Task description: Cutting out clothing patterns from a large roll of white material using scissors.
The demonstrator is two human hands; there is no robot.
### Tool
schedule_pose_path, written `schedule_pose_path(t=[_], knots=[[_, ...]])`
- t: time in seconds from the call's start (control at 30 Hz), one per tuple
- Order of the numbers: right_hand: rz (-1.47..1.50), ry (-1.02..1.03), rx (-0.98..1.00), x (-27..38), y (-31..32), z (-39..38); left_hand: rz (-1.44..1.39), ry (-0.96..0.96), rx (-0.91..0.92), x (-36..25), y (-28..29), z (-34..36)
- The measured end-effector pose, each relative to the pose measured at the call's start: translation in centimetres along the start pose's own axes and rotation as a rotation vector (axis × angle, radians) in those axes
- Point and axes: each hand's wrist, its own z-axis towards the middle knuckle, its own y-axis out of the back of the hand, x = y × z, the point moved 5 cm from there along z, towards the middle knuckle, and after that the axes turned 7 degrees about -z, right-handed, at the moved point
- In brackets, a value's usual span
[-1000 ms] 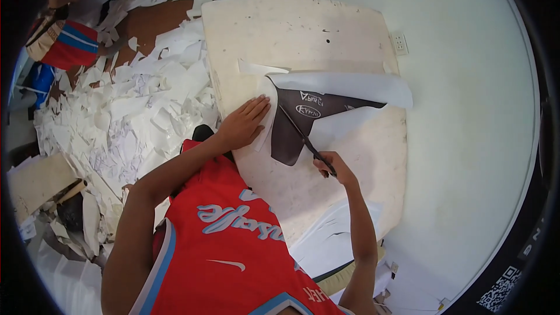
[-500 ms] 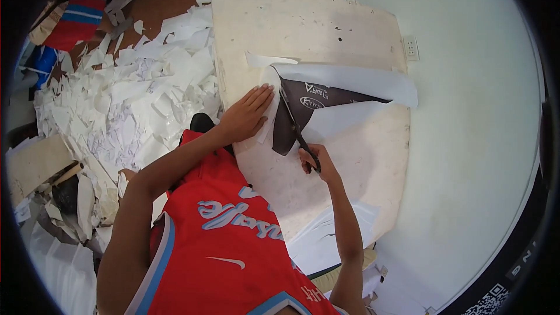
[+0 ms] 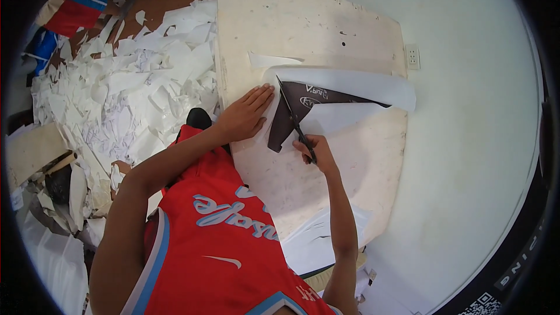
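The right hand (image 3: 316,151) is gripping the black scissors (image 3: 299,131), its fingers closing around the handles; how far the blades are opening, I cannot tell. Steady cutting is probably depending on guiding the blades along the dark panel's edge and keeping the sheet taut, with the left fingers staying clear of the tips. The left hand (image 3: 248,114) is lying flat, fingers extending close together, gripping nothing and pressing the white sheet (image 3: 344,76) just left of the blades. The dark panel (image 3: 281,125) is showing beneath the scissors, mid-desk, white sheet bordering its far side. A paper strip (image 3: 274,59) is lying beyond on the pale desk (image 3: 280,23); paper scraps (image 3: 146,76) are covering the floor at left.
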Motion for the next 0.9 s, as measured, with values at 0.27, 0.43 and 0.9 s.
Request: schedule_pose_path(t=[0.27,0.43,0.9], knots=[[-0.174,-0.025,0.021,1.1,1.8,1.7,-0.007,-0.004,-0.028,0.2,-0.1,-0.3],[-0.151,0.039,0.058,3.2,2.9,2.9,-0.015,-0.009,-0.047,0.0,0.0,-0.5],[-0.341,0.165,-0.037,2.4,1.8,4.9,-0.004,0.046,0.113,-0.5,2.8,-0.6]])
